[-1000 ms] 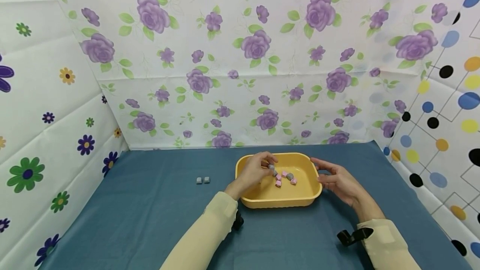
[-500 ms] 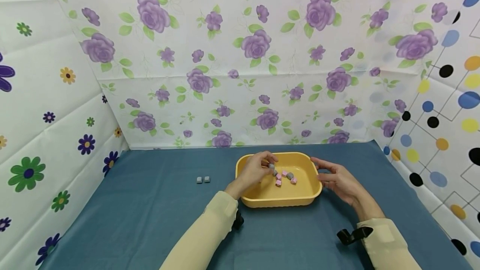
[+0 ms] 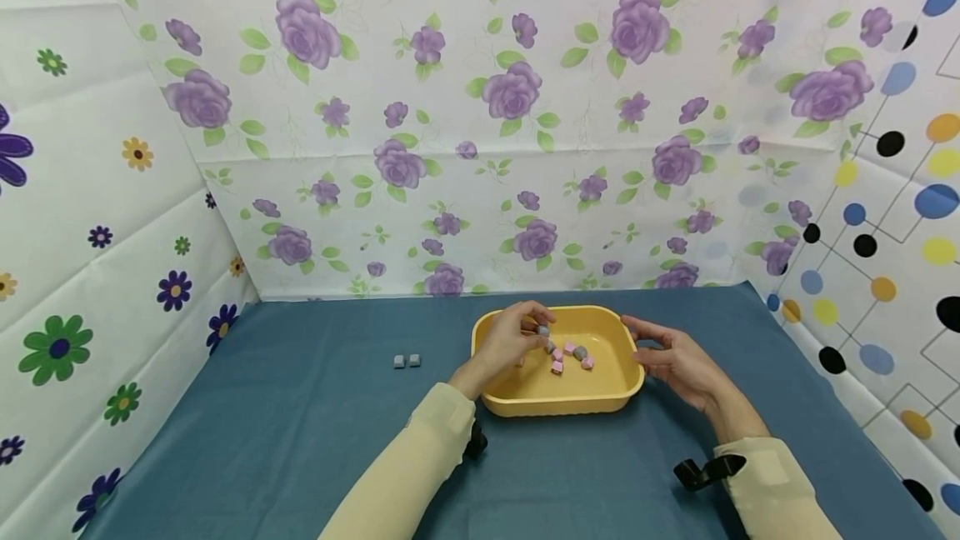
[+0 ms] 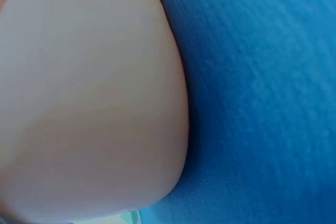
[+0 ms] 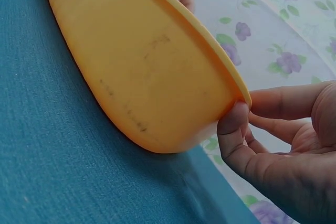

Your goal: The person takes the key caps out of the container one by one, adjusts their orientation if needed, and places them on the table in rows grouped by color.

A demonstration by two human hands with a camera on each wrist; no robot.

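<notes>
A yellow plastic tray (image 3: pixel 555 407) lies on the cloth in the head view, with several small pink blocks (image 3: pixel 557 367) and grey blocks (image 3: pixel 580 352) inside. My left hand (image 3: pixel 510 340) reaches over its left side; thumb and fingertips pinch a small grey block (image 3: pixel 543 330) above the others. At the right end, my right hand (image 3: pixel 678 361) holds the tray's rim. The right wrist view shows this right hand (image 5: pixel 283 140) pinching the corner of the tray (image 5: pixel 152 66) between thumb and finger. Bare skin of the left hand (image 4: pixel 94 98) fills much of the left wrist view, its fingers hidden there.
Two small grey blocks (image 3: pixel 407 361) sit side by side on the blue tablecloth (image 3: pixel 300 423), left of the tray. A floral curtain (image 3: pixel 465 215) stands behind the table, and patterned sheets hang at both sides. Black wrist mounts (image 3: pixel 708 472) are strapped over the sleeves.
</notes>
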